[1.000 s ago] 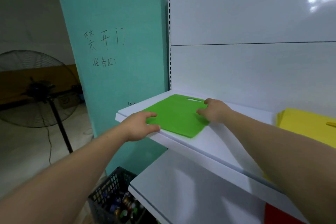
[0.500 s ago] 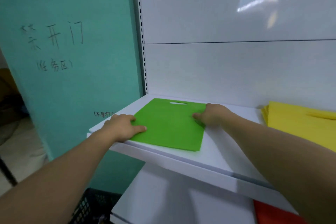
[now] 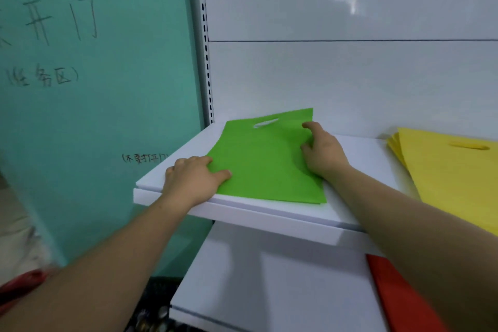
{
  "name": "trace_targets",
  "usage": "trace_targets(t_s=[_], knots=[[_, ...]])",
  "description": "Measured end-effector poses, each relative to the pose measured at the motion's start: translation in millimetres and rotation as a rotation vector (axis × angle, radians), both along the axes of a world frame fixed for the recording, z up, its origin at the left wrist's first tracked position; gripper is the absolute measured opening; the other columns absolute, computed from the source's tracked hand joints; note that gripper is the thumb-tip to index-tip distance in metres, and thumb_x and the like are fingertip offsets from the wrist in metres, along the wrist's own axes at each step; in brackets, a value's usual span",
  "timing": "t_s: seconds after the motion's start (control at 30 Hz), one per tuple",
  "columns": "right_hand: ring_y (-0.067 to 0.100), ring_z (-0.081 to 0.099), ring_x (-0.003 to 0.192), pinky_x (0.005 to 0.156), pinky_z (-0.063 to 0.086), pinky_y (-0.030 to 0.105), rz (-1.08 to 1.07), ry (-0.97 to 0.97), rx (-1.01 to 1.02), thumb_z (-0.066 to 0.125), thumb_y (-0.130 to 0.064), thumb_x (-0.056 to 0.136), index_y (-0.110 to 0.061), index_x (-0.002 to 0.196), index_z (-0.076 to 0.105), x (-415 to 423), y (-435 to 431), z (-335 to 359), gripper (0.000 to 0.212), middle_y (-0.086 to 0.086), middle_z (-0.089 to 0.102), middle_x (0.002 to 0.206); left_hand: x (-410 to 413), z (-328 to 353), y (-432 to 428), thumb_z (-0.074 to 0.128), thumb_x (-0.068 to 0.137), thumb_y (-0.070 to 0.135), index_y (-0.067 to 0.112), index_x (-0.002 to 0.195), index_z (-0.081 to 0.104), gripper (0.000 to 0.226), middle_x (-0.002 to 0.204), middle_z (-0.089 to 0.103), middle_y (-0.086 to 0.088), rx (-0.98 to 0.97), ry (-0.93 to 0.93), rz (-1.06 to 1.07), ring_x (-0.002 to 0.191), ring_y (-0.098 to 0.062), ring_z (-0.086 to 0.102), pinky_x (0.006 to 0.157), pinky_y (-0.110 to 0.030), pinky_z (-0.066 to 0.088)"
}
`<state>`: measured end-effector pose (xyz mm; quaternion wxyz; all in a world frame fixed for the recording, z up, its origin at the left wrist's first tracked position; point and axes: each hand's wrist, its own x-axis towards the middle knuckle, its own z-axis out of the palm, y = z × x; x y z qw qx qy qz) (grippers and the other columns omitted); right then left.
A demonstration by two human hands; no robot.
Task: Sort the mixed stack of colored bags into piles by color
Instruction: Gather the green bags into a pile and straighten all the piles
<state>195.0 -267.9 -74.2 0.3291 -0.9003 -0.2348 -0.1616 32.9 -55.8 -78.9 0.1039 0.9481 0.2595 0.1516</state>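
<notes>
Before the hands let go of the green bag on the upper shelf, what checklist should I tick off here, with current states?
1. Green bag lies on the upper shelf: ok, though its far edge curls up against the back panel.
2. Left hand presses the near left corner: ok.
3. Right hand rests on the right edge: ok.
4. Green bag apart from the yellow bags: ok, bare shelf between them.
5. Bag fully inside the shelf's front edge: ok, narrowly.
6. Red bag on the lower shelf kept separate: ok.
7. More green bags underneath: cannot tell.

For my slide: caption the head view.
Both hands, left and right, flatten a green bag on the white shelf.
</notes>
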Motion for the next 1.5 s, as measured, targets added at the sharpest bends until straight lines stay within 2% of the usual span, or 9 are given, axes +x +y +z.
trace_targets(t_s=[0.23,0.37,0.53,0.6,0.73,0.83,1.0,1.2,1.5], knots=[[0.031,0.05,0.117,0.096,0.033,0.03,0.106,-0.315,0.254,0.052,-0.003,0.093,-0.005,0.136,0.047,-11,-5,11,0.044,0.018,0.054,0.126,-2,-4,10,0.054,0.077,0.07,0.034,0.144,0.031,0.08,0.142,0.047,-0.003,-0.172,-0.092,0.004,0.128,-0.028,0.044,0.106,-0.041,0.034],[0.021,0.048,0.102,0.086,0.032,0.017,0.169,-0.443,0.356,0.053,0.003,0.089,0.004,0.128,0.052,-13,-9,13,0.039,0.024,0.058,0.112,-3,-6,8,0.067,0.08,0.05,0.034,0.145,0.029,0.077,0.143,0.039,-0.004,-0.245,-0.217,-0.037,0.124,-0.028,0.046,0.104,-0.04,0.038],[0.024,0.052,0.104,0.087,0.03,0.01,0.214,-0.372,0.444,0.054,0.003,0.09,0.0,0.128,0.053,-14,-9,16,0.038,0.02,0.06,0.117,-6,-10,4,0.067,0.086,0.018,0.027,0.135,0.048,0.054,0.124,0.042,-0.003,-0.325,-0.44,-0.078,0.105,-0.021,0.051,0.096,-0.033,0.042],[0.025,0.053,0.088,0.078,0.033,0.016,0.224,-0.282,0.422,0.056,-0.005,0.092,-0.007,0.131,0.052,-16,-9,18,0.039,0.014,0.062,0.11,-8,-9,0,0.065,0.086,0.01,0.022,0.132,0.052,0.049,0.117,0.044,-0.003,-0.336,-0.508,-0.064,0.097,-0.021,0.052,0.087,-0.026,0.04],[0.014,0.044,0.077,0.068,0.03,0.018,0.222,-0.254,0.445,0.061,-0.013,0.091,-0.013,0.129,0.054,-24,-10,33,0.039,-0.004,0.05,0.095,-18,1,-10,0.061,0.088,0.004,0.014,0.132,0.053,0.046,0.121,0.046,-0.01,-0.34,-0.611,-0.045,0.091,-0.015,0.051,0.086,-0.015,0.032],[0.012,0.044,0.082,0.071,0.031,0.018,0.215,-0.275,0.457,0.06,-0.014,0.092,-0.013,0.13,0.054,-37,-16,47,0.039,-0.004,0.052,0.097,-32,10,-19,0.059,0.089,0.003,0.012,0.133,0.052,0.046,0.118,0.045,-0.005,-0.307,-0.652,-0.064,0.072,0.001,0.042,0.07,-0.002,0.029],[0.013,0.043,0.082,0.072,0.031,0.018,0.133,-0.293,0.47,0.06,-0.016,0.092,-0.014,0.13,0.054,-69,-40,58,0.038,0.012,0.063,0.107,-55,31,-29,0.058,0.09,0.003,0.011,0.134,0.051,0.045,0.12,0.046,-0.007,-0.308,-0.693,-0.135,0.088,-0.004,0.045,0.071,0.003,0.025],[0.018,0.045,0.077,0.069,0.033,0.021,-0.086,-0.248,0.479,0.059,-0.023,0.093,-0.021,0.13,0.053,-108,-97,57,0.038,-0.002,0.053,0.094,-72,39,-62,0.059,0.09,0.005,0.012,0.133,0.052,0.045,0.126,0.046,-0.007,-0.321,-0.644,-0.362,0.117,-0.017,0.045,0.093,-0.011,0.026],[0.016,0.045,0.065,0.062,0.029,0.021,-0.43,-0.285,0.413,0.058,-0.023,0.093,-0.018,0.13,0.053,-177,-245,60,0.038,0.0,0.051,0.081,-68,50,-183,0.061,0.085,0.0,0.004,0.13,0.054,0.046,0.123,0.05,-0.015,-0.341,-0.609,-0.689,0.115,-0.024,0.05,0.091,-0.006,0.024]])
